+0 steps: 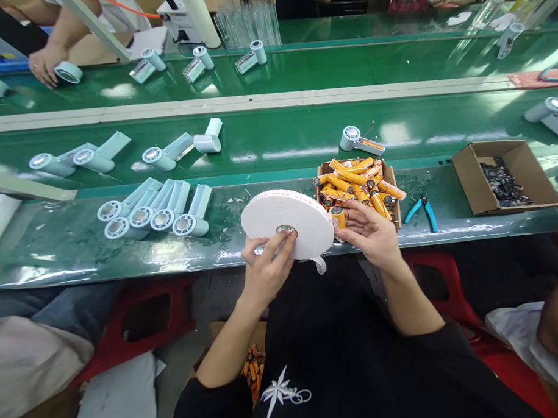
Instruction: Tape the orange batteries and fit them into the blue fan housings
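The person's left hand [264, 266] grips a large white roll of tape [287, 224] from below, thumb and fingers pinched about its hub, so that the flat face of the roll lies tilted up toward the camera and the loose tape end [320, 265] hangs free at the lower right edge. The right hand [368, 231] holds an orange battery cell [338, 218] in its fingertips, pressed against the right rim of the roll, just where the tape comes off; held this way the cell seems to meet the sticky strip directly. Both are kept above the near edge of the green workbench [76, 251], close to the person's body

Right behind the roll stands a small cardboard box [393, 179] heaped with more orange cells [357, 178], some with thin wires, within easy reach of the right hand. To the right lie blue-handled cutters [422, 210], and beyond them an open carton [519, 157] with small dark parts [502, 182] in the bottom. On the left of the bench a row of pale blue fan housings [153, 209] lies side by side; more lie on the conveyor belt [281, 142] behind. At far left another person's hand [45, 63] rests on a similar housing
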